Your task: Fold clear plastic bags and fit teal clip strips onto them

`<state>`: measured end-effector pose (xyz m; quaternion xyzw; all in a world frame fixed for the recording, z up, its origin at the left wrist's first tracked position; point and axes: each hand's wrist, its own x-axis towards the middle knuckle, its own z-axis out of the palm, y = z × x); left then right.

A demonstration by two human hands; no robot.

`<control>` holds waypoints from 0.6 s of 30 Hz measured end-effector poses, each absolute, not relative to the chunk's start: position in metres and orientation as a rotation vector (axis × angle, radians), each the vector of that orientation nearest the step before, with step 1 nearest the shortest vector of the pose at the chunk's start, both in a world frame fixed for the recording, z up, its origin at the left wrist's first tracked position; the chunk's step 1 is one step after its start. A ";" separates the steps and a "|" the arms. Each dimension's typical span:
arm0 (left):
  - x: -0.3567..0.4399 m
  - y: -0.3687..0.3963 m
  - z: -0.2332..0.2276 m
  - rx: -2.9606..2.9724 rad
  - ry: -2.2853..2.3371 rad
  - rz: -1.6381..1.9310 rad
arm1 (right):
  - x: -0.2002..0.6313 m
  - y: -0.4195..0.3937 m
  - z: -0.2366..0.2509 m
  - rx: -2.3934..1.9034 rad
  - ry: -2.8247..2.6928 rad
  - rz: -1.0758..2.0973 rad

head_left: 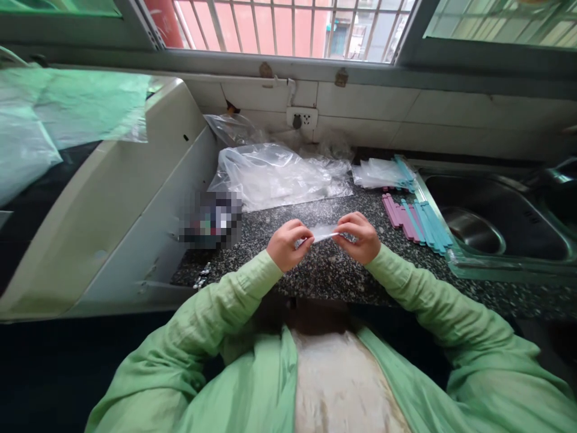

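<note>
Between my two hands, a small clear plastic bag (323, 232) is stretched above the dark speckled counter. My left hand (291, 245) pinches one end of it between thumb and fingers. At the other end, my right hand (357, 238) grips it the same way. To the right lie flat pink sticks (400, 218) and blue sticks (431, 225) in a loose pile. Behind them is a stack of clear plastic bags (379, 173) with blue sticks at its right side. A large clear plastic bag (279, 177) spreads out beyond my hands.
A metal sink (509, 216) with a round steel bowl (473, 230) is at the right. A pale slanted appliance (148, 150) borders the counter (324, 273) at the left. A blurred-out item (211, 220) sits near it. A wall socket (302, 118) is at the back.
</note>
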<state>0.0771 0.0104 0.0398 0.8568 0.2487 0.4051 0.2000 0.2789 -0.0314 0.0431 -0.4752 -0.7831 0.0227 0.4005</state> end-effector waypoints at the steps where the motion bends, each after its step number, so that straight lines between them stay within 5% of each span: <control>1: 0.076 0.015 0.045 2.306 0.705 1.133 | 0.277 -0.026 0.050 -1.195 -1.937 0.099; 8: 0.078 0.057 0.062 1.815 0.677 1.055 | 0.272 0.004 0.082 -1.169 -1.711 0.351; 18: 0.094 0.067 0.040 1.411 0.753 1.114 | 0.268 0.026 0.060 -1.211 -1.619 0.488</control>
